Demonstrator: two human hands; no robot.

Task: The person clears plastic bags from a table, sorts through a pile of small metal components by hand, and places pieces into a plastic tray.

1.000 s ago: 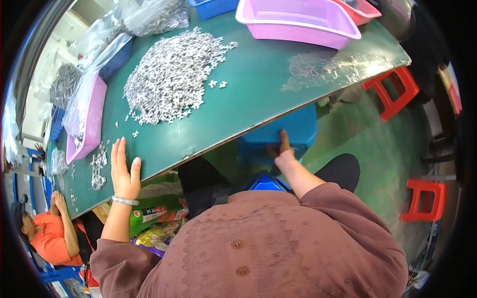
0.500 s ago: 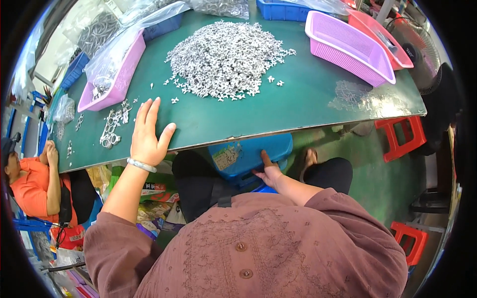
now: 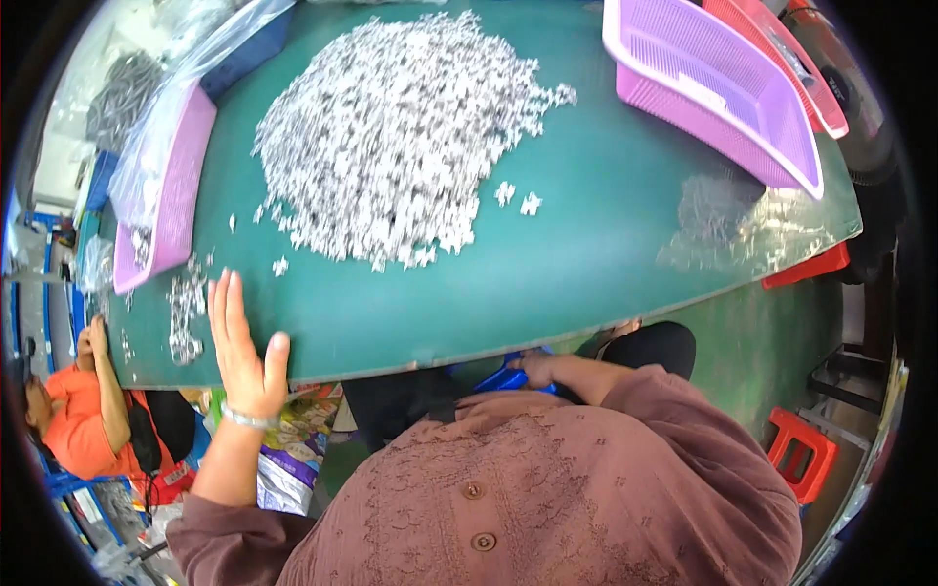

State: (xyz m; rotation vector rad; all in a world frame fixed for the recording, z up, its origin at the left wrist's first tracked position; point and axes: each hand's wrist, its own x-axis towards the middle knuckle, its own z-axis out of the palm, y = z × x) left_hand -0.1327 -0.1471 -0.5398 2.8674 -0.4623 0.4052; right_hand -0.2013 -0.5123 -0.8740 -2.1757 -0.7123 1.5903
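My left hand (image 3: 247, 356) rests on the near left edge of the green table (image 3: 576, 264), palm down and fingers stretched out. It holds nothing and has a pale bangle (image 3: 249, 418) at the wrist. Below the table edge, my right hand (image 3: 535, 369) is closed on a blue plastic stool (image 3: 503, 377), with its fingertips partly hidden. Most of the stool is covered by the table and my body. A large heap of small silvery-white metal pieces (image 3: 391, 137) lies on the table beyond my hands, with a few loose pieces (image 3: 518, 197) beside it.
A pink basket (image 3: 181, 195) with plastic bags stands at left, near some loose metal parts (image 3: 184, 313). At right are a purple basket (image 3: 713, 107) and a red tray (image 3: 831, 112). Another person in orange (image 3: 83, 425) sits at left. A red stool (image 3: 803, 454) stands at lower right.
My view has come closer to the table, and the heap looks larger. My right hand and the blue stool have moved in toward my body, mostly under the table edge. My left hand stays on the edge.
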